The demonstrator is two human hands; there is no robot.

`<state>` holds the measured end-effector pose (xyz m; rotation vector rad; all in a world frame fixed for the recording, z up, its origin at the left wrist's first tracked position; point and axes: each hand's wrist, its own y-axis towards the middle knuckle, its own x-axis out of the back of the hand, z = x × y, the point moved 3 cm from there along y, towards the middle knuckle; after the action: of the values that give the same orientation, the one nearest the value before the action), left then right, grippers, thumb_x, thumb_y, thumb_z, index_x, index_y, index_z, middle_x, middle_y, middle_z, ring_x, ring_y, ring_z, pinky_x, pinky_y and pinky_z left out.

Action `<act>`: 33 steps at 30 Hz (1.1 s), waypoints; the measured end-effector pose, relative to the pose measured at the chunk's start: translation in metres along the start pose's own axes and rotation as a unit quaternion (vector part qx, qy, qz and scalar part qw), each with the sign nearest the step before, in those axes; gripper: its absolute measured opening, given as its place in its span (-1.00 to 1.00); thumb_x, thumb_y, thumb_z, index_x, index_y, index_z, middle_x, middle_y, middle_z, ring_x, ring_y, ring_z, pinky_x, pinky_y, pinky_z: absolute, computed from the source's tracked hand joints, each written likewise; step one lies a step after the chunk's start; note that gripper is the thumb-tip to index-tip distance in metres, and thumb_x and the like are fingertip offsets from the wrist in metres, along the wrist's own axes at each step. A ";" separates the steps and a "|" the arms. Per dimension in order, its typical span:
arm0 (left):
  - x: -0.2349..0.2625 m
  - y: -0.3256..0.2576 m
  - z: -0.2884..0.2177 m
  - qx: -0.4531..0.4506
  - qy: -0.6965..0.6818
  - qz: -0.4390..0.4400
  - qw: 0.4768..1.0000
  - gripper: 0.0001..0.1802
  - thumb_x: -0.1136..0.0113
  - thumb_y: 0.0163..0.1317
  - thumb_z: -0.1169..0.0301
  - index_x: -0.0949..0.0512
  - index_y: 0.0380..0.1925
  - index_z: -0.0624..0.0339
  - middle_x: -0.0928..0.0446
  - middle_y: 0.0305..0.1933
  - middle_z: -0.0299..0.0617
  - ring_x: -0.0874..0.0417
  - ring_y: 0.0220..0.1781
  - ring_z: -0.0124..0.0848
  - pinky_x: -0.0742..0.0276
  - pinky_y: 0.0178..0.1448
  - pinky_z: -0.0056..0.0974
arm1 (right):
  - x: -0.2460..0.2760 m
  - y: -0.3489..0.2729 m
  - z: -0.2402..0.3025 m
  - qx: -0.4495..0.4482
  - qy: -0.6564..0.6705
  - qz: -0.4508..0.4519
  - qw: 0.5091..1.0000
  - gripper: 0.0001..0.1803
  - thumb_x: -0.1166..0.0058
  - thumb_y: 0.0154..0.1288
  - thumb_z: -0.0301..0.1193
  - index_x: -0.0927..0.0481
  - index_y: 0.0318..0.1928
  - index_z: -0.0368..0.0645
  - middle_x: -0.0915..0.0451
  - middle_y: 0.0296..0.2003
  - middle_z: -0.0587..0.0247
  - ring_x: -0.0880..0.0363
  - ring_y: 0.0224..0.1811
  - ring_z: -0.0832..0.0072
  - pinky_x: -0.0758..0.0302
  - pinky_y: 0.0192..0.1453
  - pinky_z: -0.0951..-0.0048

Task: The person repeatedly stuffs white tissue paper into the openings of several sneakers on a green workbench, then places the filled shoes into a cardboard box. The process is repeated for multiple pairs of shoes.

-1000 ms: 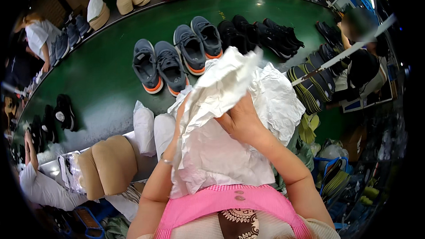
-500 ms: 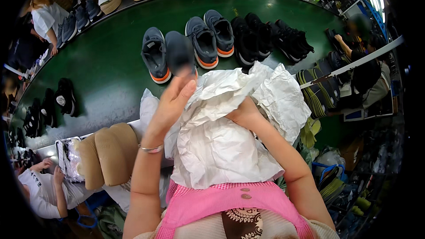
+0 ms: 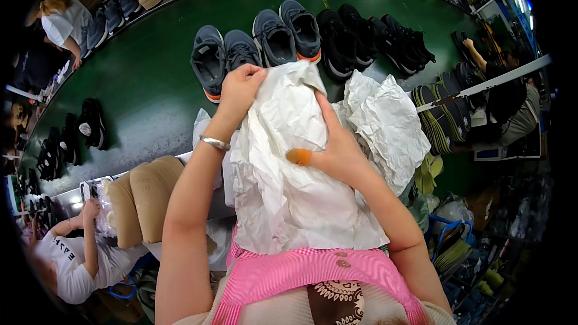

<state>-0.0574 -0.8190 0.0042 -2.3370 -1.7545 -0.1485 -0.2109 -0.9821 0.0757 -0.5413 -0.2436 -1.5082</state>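
Observation:
A large crumpled sheet of white paper (image 3: 277, 162) spreads in front of my pink apron. At its upper left edge my left hand (image 3: 242, 89) is closed, fingers pinched on the paper. My right hand (image 3: 337, 147) grips the paper from the right side, its thumb in an orange finger cover (image 3: 298, 156) lying on top; some of its fingers are hidden behind the sheet. Just beyond my left hand stand dark grey sneakers with orange soles, the nearest grey sneaker (image 3: 242, 51) partly covered by the hand.
Black sneakers (image 3: 334, 45) stand on the green table (image 3: 156, 72) right of the grey ones. More crumpled paper (image 3: 391, 132) lies right of my hand. Beige padded forms (image 3: 153, 198) sit at left, near a person in white (image 3: 78, 265). A pale bar (image 3: 487, 84) crosses at right, beside stacked soles (image 3: 442, 120).
My left hand has come from beside the grey sneaker onto the paper's edge and closed. The sheet lies flatter, and my right thumb now shows on top of it.

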 end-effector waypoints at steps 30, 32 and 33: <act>-0.083 -0.069 -0.065 0.106 -0.445 0.125 0.880 -0.24 -0.33 0.06 0.00 -0.36 0.16 0.24 -0.43 0.14 -0.17 -0.48 0.11 -0.40 -0.39 0.20 -0.30 | 0.014 0.039 -0.024 -0.002 0.589 0.029 0.808 -0.23 0.42 0.38 0.20 -0.25 0.30 -0.15 -0.39 0.19 0.15 -0.44 0.16 0.36 -0.40 0.23 0.36; -0.077 -0.065 -0.066 0.057 -0.436 0.140 0.887 -0.26 -0.33 0.07 0.02 -0.37 0.15 0.25 -0.45 0.12 -0.17 -0.50 0.10 -0.40 -0.40 0.19 -0.31 | 0.014 0.044 -0.026 0.013 0.578 0.022 0.816 -0.25 0.41 0.39 0.19 -0.28 0.28 -0.15 -0.42 0.16 0.17 -0.46 0.13 0.38 -0.41 0.21 0.37; -0.073 -0.062 -0.063 0.048 -0.444 0.132 0.885 -0.33 -0.29 0.12 0.08 -0.38 0.13 0.27 -0.48 0.08 -0.19 -0.52 0.07 -0.40 -0.42 0.17 -0.31 | 0.019 0.043 -0.026 0.017 0.580 0.039 0.813 -0.35 0.27 0.44 0.03 -0.31 0.25 -0.26 -0.44 0.15 0.15 -0.43 0.15 0.41 -0.34 0.18 0.50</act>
<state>-0.1341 -0.8851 0.0572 -2.7298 -1.6175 1.1985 -0.1721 -1.0122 0.0545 0.4576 0.7009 -1.4971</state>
